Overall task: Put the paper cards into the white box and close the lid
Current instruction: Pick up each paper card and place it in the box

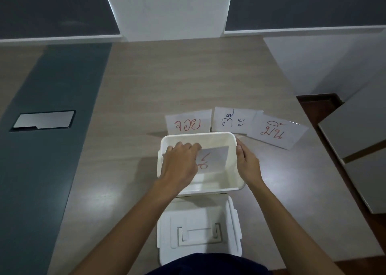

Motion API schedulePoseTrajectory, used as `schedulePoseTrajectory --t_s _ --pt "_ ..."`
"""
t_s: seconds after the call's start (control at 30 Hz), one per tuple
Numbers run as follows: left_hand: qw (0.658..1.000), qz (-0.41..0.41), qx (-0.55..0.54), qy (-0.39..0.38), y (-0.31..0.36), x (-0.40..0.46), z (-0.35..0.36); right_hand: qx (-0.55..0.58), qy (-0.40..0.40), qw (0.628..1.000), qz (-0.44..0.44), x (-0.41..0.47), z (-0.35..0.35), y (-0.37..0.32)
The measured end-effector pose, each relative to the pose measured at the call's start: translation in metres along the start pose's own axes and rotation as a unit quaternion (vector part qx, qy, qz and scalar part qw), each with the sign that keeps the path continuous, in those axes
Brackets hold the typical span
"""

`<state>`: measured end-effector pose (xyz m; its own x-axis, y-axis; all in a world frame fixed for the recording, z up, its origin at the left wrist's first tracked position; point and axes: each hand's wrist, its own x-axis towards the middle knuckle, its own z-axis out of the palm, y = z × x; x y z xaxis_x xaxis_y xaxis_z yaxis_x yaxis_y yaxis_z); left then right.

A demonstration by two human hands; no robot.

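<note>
The open white box [234,181] stands on the table in front of me. My left hand [180,163] reaches into it from the left and holds a paper card with red writing [217,156] inside the box. My right hand [246,159] rests flat against the outside of the box's right wall. The white lid [199,228] lies on the table just in front of the box, near my body. Three more paper cards lie behind the box: one with red writing [189,123], one with dark writing [231,120], one with red writing [275,131].
A dark strip with a metal cover plate [42,120] runs down the table's left side. The table edge drops off on the right, with grey panels [359,137] beyond it. A white pillar [169,9] stands at the far end.
</note>
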<state>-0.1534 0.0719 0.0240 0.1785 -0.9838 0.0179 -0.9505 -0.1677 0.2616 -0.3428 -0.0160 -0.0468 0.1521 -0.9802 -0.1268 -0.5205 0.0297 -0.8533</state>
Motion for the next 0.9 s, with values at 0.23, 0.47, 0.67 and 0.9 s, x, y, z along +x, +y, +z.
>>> schedulePoseTrajectory --t_s 0.23,0.47,0.67,0.9 --pt "0.992 -0.004 -0.037 -0.121 -0.004 -0.024 0.033 0.026 0.003 1.0 0.017 -0.003 0.001 -0.001" --pt "0.976 0.01 -0.063 -0.21 -0.001 -0.028 0.041 0.042 0.004 0.999 0.016 -0.004 0.001 -0.003" --pt "0.952 0.013 -0.09 -0.293 -0.002 -0.022 0.035 0.049 0.003 0.999 0.023 -0.003 0.002 -0.001" --pt "0.927 -0.001 -0.113 -0.357 -0.006 -0.008 0.023 0.059 0.006 0.998 0.03 -0.002 0.004 0.002"
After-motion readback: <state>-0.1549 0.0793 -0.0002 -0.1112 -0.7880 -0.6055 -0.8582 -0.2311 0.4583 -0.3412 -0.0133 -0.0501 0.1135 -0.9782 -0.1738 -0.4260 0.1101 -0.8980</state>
